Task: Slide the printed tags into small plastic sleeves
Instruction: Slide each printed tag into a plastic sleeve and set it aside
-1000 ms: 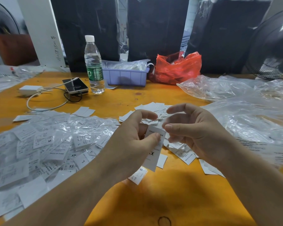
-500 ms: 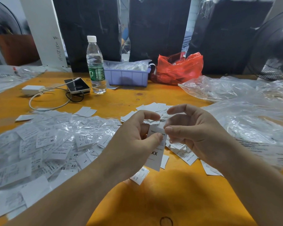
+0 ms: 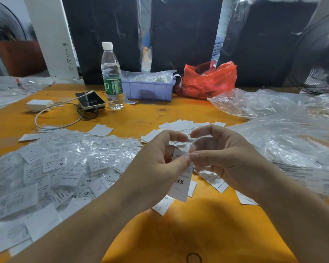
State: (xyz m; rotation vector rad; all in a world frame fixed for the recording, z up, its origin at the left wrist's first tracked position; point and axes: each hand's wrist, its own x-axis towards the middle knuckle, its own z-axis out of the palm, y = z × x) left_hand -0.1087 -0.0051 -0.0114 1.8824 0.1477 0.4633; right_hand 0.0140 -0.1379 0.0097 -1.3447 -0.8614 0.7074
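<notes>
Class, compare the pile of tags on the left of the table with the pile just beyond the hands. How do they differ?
The left pile is larger and spreads wide; the far pile is small and compact. The left pile glints with clear plastic sleeves over its tags; the far pile shows plain, matte tags with no visible sleeves. Size letters such as M, S and XS read on the left pile; the far pile mostly shows blank faces. Both are small white tags lying on the orange table.

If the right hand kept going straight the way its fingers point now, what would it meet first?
Probably the left hand: the right hand points leftward at it, fingertips almost meeting over the printed tag. Depth is hard to judge.
</notes>
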